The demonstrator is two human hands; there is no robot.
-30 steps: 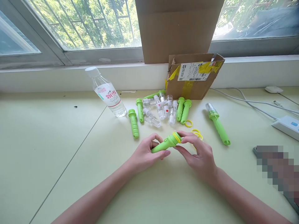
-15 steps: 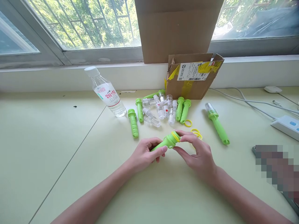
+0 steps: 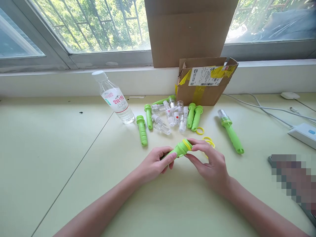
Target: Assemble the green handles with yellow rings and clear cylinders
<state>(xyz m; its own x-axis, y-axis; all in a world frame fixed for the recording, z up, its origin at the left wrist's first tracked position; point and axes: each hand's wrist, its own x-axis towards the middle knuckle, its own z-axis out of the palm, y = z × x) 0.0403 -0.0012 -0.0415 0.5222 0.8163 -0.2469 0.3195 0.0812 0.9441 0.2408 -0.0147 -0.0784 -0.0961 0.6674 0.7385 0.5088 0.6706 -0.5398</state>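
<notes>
My left hand (image 3: pixel 158 161) is wrapped around the lower part of a green plastic flashlight handle (image 3: pixel 180 150), tilted with its wide threaded head up to the right. A yellow ring (image 3: pixel 186 144) sits around that head. The fingertips and thumb of my right hand (image 3: pixel 213 164) are closed at the head's rim, touching the ring; the far side of the rim is hidden. Loose yellow rings (image 3: pixel 209 142) lie just behind my right hand, partly covered by it. Farther back, more green handles (image 3: pixel 142 131) lie around a pile of clear plastic caps (image 3: pixel 161 125).
A water bottle (image 3: pixel 117 102) stands at the back left. An opened cardboard box (image 3: pixel 202 89) is against the wall behind the pile. On the right are an assembled green flashlight (image 3: pixel 232 135), a white power strip (image 3: pixel 304 133) with cables, and a pixelated object (image 3: pixel 293 184).
The view has shifted slightly. Both hands keep their hold on the green handle and its ring, with only small movements of the fingers.
</notes>
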